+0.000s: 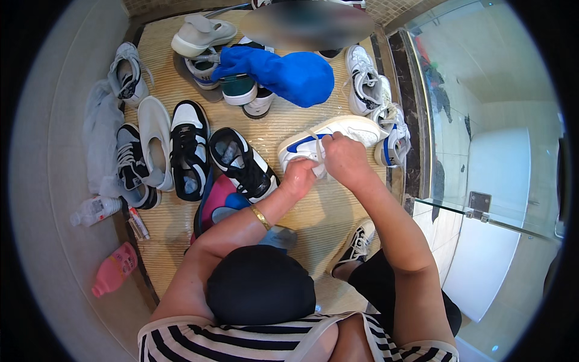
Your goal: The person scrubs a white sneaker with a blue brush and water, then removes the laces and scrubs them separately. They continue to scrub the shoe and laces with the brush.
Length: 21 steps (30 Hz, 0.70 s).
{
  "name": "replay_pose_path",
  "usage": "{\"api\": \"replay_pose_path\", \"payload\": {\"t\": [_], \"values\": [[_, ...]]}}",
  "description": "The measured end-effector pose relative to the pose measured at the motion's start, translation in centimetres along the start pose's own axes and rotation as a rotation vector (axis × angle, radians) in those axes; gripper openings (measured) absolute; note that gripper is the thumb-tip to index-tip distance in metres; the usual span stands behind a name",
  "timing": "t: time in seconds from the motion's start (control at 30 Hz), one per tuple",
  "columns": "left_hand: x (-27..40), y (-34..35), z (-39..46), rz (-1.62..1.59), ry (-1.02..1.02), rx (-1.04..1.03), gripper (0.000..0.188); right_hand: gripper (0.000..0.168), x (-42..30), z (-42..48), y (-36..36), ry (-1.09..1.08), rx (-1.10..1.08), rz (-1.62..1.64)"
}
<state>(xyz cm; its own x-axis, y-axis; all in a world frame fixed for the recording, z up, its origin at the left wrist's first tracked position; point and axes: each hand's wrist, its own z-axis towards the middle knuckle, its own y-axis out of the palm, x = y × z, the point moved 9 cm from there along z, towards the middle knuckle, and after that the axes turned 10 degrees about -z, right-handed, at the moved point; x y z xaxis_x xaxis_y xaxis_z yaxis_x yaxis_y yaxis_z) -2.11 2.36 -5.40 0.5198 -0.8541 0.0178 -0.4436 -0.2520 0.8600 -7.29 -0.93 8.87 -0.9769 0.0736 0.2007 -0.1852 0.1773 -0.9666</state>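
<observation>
A white sneaker with a blue side stripe (357, 129) lies on its side in front of me, its pale sole away from me. My left hand (299, 178) grips it at the collar. Over the stripe, my right hand (342, 156) pinches the off-white lace. Left of it stand two black-and-white sneakers (190, 149), the nearer one (244, 165) with something pale inside its opening. A pink and blue insole (221, 194) lies partly under my left forearm. Beyond the held shoe, a blue cloth (289, 77) rests over several shoes.
White sneakers (362, 81) line the right edge, by a glass door (497, 212). At left are a cream slip-on shoe (154, 140), a grey-black sneaker (131, 158), a clear plastic bottle (96, 211), a small tube (139, 222) and a pink bottle (115, 269). All are around a ribbed yellowish floor (325, 217).
</observation>
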Motion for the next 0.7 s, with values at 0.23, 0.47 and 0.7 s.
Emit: {"api": "replay_pose_path", "payload": {"t": [0.23,0.47,0.7], "values": [[1.8,1.7,1.3,-0.056,0.081,-0.093,0.012,0.007,0.1,1.4,0.7,-0.005,0.094,-0.014],[2.9,-0.2,3.8,-0.117,0.136,-0.105,0.018,0.007,2.6,3.3,-0.5,0.084,0.345,0.047],[4.0,1.3,3.2,-0.161,0.148,-0.080,0.023,0.009,5.7,1.3,2.6,0.270,0.456,0.924]]}}
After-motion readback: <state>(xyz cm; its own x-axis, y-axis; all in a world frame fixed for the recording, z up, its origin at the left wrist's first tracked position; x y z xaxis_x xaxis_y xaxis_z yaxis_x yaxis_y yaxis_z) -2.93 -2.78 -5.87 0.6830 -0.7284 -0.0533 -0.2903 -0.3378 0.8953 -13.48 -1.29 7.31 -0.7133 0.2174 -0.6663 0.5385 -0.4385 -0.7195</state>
